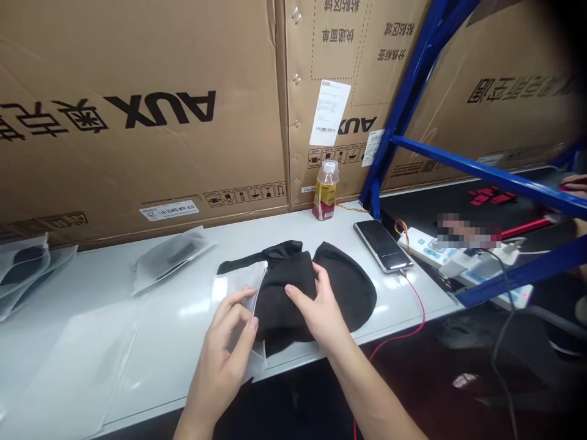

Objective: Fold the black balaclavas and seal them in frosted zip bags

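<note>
My left hand (pixel 224 348) has its fingers and thumb closed on the edge of a frosted zip bag (pixel 236 281). With my right hand (pixel 321 305) I grip a folded black cloth item (pixel 284 299), thumb on top and fingers around its right side. The folded cloth lies at the mouth of the bag, its left edge against the opening. Another black cloth piece (pixel 348 287) with a rounded edge lies flat to the right, and more black fabric (pixel 275 252) shows behind the folded part.
Filled frosted bags (pixel 172 253) and a stack of flat bags (pixel 77 366) lie to the left on the white table (pixel 169 330). A bottle (pixel 326 192), a phone (pixel 383 244) with a red cable, and a blue frame (pixel 413 85) stand right. Large cartons (pixel 137 159) line the back. Another person's hand (pixel 575 183) shows far right.
</note>
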Demonstrator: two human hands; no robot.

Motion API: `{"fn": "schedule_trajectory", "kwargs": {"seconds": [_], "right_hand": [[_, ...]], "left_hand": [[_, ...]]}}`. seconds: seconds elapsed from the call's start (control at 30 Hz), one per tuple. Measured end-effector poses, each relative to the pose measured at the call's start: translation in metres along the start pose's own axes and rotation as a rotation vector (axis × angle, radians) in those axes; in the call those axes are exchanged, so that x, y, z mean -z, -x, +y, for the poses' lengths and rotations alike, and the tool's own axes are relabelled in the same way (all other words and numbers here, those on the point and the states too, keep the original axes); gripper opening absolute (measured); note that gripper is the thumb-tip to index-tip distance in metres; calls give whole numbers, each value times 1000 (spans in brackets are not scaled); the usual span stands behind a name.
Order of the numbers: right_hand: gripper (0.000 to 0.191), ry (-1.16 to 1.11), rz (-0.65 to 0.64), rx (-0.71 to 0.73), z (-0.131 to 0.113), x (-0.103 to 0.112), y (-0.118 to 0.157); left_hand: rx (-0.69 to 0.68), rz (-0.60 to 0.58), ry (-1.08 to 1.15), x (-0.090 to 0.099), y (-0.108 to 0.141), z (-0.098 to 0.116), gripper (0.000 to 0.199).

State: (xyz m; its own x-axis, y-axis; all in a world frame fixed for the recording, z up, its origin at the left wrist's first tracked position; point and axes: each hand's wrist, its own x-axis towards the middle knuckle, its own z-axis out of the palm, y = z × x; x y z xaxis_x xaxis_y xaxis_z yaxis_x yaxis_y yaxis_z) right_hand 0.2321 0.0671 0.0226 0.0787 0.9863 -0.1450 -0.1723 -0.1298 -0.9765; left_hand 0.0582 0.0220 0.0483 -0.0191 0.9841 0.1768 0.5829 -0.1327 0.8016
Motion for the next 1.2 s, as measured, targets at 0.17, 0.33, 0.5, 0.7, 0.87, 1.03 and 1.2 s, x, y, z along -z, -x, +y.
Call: {"fn": "schedule_trajectory", "kwargs": {"seconds": [0.17, 0.33, 0.5, 0.7, 0.87, 1.03, 1.2], "right_hand": [[77, 545, 54, 429, 6, -2, 24], [57, 1024, -497, 805, -12, 22, 28], [56, 1149, -613, 825, -22, 23, 8], [41, 1153, -456, 777, -33, 8, 3], [48, 1191, -579, 855, -27, 4, 14], [52, 1207, -529, 860, -22, 10, 12], [40, 1218, -423, 905, -18, 0, 8]], "left_hand": [[-1, -86, -9, 9, -5, -12, 37], [14, -98, -5, 9, -7, -24, 37], [31, -103, 1, 9, -6, -21, 37], [15, -91, 28, 10, -5, -23, 40], [20, -22, 61, 11, -8, -31, 40], [25, -95, 51, 12, -6, -29, 37], [33, -142, 56, 11, -5, -31, 36]]}}
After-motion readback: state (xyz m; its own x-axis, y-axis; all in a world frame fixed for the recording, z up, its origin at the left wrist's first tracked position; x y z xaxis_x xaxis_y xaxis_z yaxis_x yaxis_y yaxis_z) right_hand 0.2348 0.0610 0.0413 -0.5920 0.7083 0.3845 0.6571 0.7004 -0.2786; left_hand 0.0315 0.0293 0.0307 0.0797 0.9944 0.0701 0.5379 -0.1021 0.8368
